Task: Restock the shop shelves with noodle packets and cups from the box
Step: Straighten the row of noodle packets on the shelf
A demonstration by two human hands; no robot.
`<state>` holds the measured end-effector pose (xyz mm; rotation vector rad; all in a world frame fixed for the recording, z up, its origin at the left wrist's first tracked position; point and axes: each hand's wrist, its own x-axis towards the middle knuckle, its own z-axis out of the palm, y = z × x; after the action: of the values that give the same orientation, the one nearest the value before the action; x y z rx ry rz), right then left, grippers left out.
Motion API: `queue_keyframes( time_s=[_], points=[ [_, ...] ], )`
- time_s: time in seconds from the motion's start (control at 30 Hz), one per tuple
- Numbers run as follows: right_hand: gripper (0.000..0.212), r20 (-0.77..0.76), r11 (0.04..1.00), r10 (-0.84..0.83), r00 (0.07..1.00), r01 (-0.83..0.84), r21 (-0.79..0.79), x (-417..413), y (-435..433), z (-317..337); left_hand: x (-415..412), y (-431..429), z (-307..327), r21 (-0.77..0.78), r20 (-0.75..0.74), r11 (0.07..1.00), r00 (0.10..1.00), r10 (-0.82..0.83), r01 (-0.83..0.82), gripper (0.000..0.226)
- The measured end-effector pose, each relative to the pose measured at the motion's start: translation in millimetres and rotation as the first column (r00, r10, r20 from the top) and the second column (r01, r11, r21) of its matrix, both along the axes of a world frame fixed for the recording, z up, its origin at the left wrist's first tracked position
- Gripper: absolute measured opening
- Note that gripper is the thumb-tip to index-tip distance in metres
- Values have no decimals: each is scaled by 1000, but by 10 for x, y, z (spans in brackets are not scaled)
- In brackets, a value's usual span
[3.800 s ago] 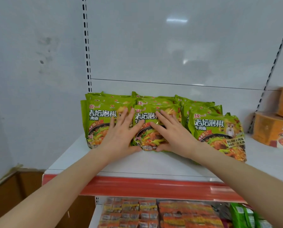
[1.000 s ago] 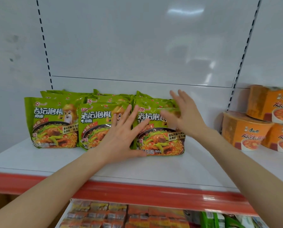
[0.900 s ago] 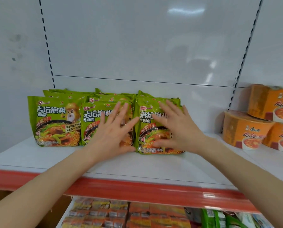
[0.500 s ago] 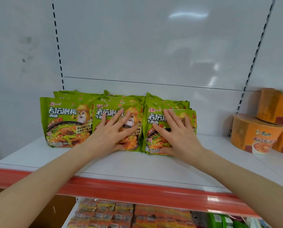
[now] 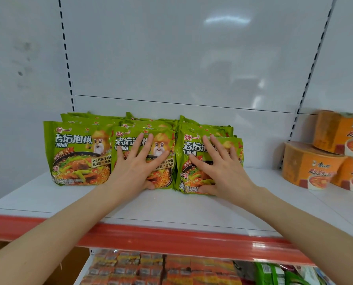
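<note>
Spread fingers of the left hand (image 5: 137, 170) pressed flat on the middle green foil noodle packet (image 5: 163, 159); the right hand (image 5: 220, 171), likewise splayed, pressed the right packet (image 5: 186, 161). Both packets stood upright on the white metal shelf (image 5: 171, 208), printed "统一 老坛泡椒牛肉面".

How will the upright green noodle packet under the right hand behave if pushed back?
Probably floppy: the packet is a glossy film pouch, so it should buckle rather than slide stiffly. Likely tip-prone: it stands on its bottom edge, leaning on packets behind. The right hand steadies it flat-handed, so probably light.
</note>
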<state>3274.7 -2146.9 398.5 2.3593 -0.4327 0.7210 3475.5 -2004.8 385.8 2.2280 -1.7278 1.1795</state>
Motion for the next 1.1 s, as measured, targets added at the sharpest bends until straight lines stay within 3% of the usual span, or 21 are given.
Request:
queue_keyframes(
  time_s=[0.23, 0.33, 0.43, 0.5, 0.57, 0.73, 0.93, 1.1],
  points=[
    [98, 18, 1000, -8, 1000, 9, -2, 52, 3, -21, 86, 2, -24, 43, -18, 999, 1000, -15, 16, 119],
    [97, -6, 999, -21, 1000, 21, 28, 53, 8, -22, 56, 20, -29, 9, -69, 995, 993, -97, 98, 112],
    [90, -7, 997, -4, 1000, 5, 79, 28, 26, 20, 118, 157, -7, 33, -242, 981, 954, -177, 191, 105],
    [88, 20, 998, 14, 1000, -15, 62, 47, 107, 73, 203, 327, 23, -15, -221, 976, 951, -215, 217, 102],
    [88, 48, 999, 42, 998, -41, -28, 143, 233, 126, 384, 512, -5, -77, -155, 985, 975, -162, 151, 101],
    [86, 3, 980, 180, 984, -179, -82, 617, 535, 112, 758, 839, 20, -37, -292, 994, 953, 85, -100, 112],
    [83, -96, 976, 211, 973, -215, -38, 986, 639, 64, 865, 836, 125, 195, -340, 976, 926, 163, -100, 100],
    [83, -131, 986, 165, 978, -168, -11, 1111, 627, 20, 962, 845, 119, 193, -279, 976, 948, 153, -101, 107]
  ],
)
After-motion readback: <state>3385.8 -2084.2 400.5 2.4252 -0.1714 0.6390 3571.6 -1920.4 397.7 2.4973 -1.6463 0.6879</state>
